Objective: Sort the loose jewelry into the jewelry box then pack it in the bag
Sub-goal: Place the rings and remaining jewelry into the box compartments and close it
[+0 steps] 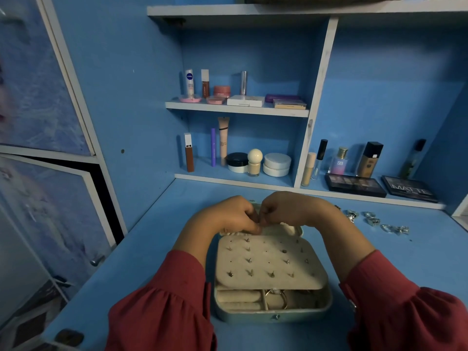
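At frame centre I saw my left hand (229, 216) and right hand (283, 209) pinching something tiny, fingertips meeting above the open jewelry box (326, 304); silver rings (372, 220) lay right.

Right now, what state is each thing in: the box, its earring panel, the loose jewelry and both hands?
Jewelry box: open, on the desk.
Earring panel: lying over the tray, several studs in it.
Bangle: in a front compartment.
Loose silver jewelry: unsorted, on the desk right of the box.
Left hand: fingers pinched at the panel's far edge.
Right hand: fingers pinched; item hidden.
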`<state>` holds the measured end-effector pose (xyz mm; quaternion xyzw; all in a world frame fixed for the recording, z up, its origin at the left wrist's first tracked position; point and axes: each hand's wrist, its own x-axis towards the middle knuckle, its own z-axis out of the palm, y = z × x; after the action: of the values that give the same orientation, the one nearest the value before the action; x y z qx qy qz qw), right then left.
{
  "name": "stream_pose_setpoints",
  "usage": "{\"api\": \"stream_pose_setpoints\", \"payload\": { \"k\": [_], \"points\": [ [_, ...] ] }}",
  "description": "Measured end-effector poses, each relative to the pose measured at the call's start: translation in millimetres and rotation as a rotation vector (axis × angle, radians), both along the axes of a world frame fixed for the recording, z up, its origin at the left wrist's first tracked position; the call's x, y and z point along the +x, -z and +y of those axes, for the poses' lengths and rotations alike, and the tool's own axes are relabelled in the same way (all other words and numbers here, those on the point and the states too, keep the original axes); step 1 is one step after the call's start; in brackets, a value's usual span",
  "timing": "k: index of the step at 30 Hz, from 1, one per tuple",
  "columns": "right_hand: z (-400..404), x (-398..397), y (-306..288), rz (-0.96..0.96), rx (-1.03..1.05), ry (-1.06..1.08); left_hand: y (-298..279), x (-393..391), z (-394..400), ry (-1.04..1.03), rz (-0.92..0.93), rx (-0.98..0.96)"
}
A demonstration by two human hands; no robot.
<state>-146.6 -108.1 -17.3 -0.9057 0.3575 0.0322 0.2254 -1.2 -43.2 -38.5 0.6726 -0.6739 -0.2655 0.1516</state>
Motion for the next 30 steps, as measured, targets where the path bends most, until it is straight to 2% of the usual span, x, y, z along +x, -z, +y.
{"api": "stream_pose_setpoints", "payload": {
  "k": [3,8,24,30],
  "points": [
    [-1,-1,0,-0.090,0.090,0.105,1,-2,0,0.011,-0.033,0.025],
    [-1,0,2,-0.028,0.152,0.068,-1,3,2,-0.003,0.019,0.014],
    [4,11,6,0.084,0.058,0.097,3,9,0,-0.049,-0.012,-0.008],
    [2,8,4,0.064,0.032,0.098,2,8,0,-0.066,-0.022,-0.009]
  ]
}}
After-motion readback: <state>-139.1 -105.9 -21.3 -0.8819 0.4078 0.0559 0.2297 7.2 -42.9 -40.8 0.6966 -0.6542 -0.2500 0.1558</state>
